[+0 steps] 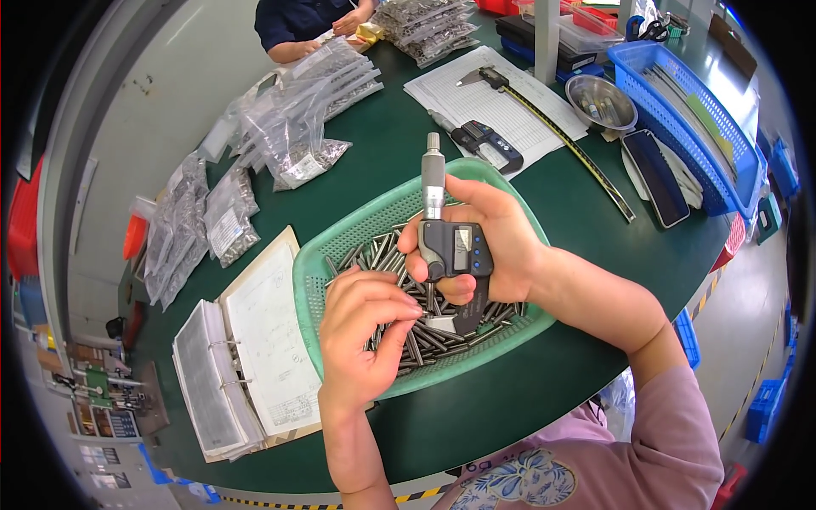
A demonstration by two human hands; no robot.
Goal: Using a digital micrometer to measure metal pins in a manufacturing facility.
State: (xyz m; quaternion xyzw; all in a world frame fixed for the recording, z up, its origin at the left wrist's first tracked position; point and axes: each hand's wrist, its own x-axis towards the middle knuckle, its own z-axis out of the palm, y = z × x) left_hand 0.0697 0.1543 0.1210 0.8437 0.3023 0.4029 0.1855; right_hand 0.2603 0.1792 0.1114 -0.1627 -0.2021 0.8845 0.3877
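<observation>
Micrometer (448, 246) gripped in right hand (484, 246), digital kind, dark blue body with small screen facing up toward the camera, probably so the readout stays readable. Thimble end pointing to 12 o'clock, frame end hanging down at 6 o'clock over the tray. Right-hand fingers wrapped tight round the body, thumb across the front just below the screen.

Left hand (365, 327) sitting just at 7 o'clock of it, fingertips pinched together on 1 thin metal pin (422, 315), feeding it sideways into the micrometer's gap. Looks like a pinch grip so the pin lies square between the measuring faces; can't tell if the faces already touch it.

Both hands hovering right over green mesh basket (340, 246), full of loose grey pins (442, 336), so any dropped pin lands back in the pile.

Around that, on the dark green table (544, 382):
- open ring binder (246, 357) with sheets at 9 o'clock, close enough to glance at
- bags of small metal parts (297, 127) stacked toward 10 to 11 o'clock
- long caliper (544, 115) lying on a printed form at 1 o'clock
- small steel bowl (601, 102) and blue plastic crate (705, 136) at 2 o'clock
- another person's hands (348, 21) at 12 o'clock, far side, busy with more bags
</observation>
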